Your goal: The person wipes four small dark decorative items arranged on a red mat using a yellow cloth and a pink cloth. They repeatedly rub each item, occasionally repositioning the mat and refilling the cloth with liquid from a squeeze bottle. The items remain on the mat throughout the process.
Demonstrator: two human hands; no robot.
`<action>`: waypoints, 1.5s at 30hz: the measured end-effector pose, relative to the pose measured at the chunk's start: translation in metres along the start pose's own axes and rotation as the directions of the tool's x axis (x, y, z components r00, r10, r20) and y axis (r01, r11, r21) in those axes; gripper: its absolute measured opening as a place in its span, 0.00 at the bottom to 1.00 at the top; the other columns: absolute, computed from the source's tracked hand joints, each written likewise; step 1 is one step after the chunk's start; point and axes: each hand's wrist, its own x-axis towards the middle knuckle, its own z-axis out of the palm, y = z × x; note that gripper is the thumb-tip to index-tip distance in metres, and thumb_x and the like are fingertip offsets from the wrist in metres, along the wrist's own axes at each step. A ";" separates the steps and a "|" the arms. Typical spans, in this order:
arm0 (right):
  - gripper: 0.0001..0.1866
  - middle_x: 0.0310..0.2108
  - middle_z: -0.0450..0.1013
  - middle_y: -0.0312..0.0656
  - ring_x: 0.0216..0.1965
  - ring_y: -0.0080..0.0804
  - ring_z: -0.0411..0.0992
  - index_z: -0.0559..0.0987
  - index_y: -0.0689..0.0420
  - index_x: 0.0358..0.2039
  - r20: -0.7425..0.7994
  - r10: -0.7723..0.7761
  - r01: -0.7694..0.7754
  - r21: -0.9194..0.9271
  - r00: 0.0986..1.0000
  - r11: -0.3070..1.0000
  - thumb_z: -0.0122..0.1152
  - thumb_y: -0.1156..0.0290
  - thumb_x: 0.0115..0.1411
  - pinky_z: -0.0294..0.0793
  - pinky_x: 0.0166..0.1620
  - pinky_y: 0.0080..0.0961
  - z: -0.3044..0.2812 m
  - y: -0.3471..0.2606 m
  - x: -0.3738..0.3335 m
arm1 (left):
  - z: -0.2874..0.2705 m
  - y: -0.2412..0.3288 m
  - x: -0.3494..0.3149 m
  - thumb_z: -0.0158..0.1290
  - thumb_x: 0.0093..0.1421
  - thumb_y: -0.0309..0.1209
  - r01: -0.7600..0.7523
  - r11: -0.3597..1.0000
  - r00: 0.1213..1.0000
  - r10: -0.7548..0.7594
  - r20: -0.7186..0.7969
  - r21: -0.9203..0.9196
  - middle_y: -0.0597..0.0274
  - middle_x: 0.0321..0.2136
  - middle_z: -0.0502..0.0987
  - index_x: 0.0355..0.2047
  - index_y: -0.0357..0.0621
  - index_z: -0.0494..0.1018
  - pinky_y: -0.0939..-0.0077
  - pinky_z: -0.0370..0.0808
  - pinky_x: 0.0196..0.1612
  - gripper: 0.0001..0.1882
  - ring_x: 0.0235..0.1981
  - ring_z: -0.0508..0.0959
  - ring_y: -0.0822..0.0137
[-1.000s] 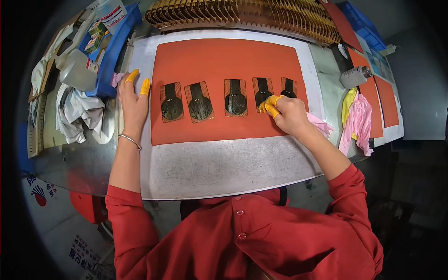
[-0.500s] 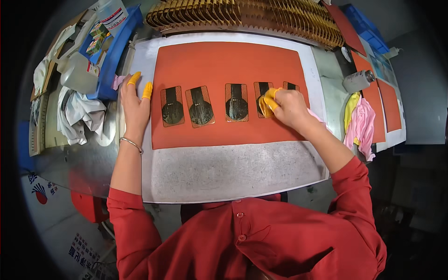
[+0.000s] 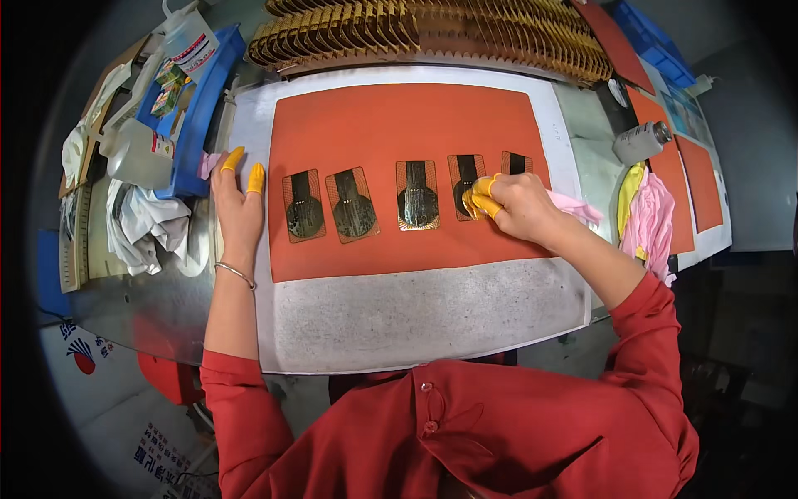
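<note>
Rectangular plate with a black keyhole-shaped middle and a coppery patterned border (image 3: 464, 169), fourth from the left in a row of five, is where the work is centred. In the head view it lies on a smooth orange-red sheet (image 3: 399, 125), its lower right corner hidden by the bare right hand (image 3: 525, 205). That hand's fingers, in yellow rubbery fingertip covers (image 3: 480, 202), are drawn together in a pinch; whether they grip the plate, or something small, I cannot tell.

Compared with half a second ago, they sit slightly lower and further right on the plate, so more of its round black part shows. The five plates keep the same order and spacing, and a bright glint now shows along the third plate's lower edge (image 3: 418, 224). I judge that attention remains on the fourth plate, with none shifted out of line.

The bare left hand (image 3: 239, 204) stays at the sheet's left edge, fingers loosely spread, with nothing seen in its hold.
</note>
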 end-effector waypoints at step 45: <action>0.04 0.21 0.72 0.48 0.23 0.46 0.71 0.77 0.58 0.27 0.056 -0.006 0.005 0.003 0.998 1.000 0.57 0.72 0.52 0.70 0.27 0.36 -0.020 0.021 0.055 | -0.004 0.017 -0.002 0.51 0.57 0.30 -0.064 0.998 0.998 0.063 0.029 0.008 0.46 0.53 0.63 0.49 0.39 0.67 0.63 0.56 0.58 0.19 0.56 0.61 0.49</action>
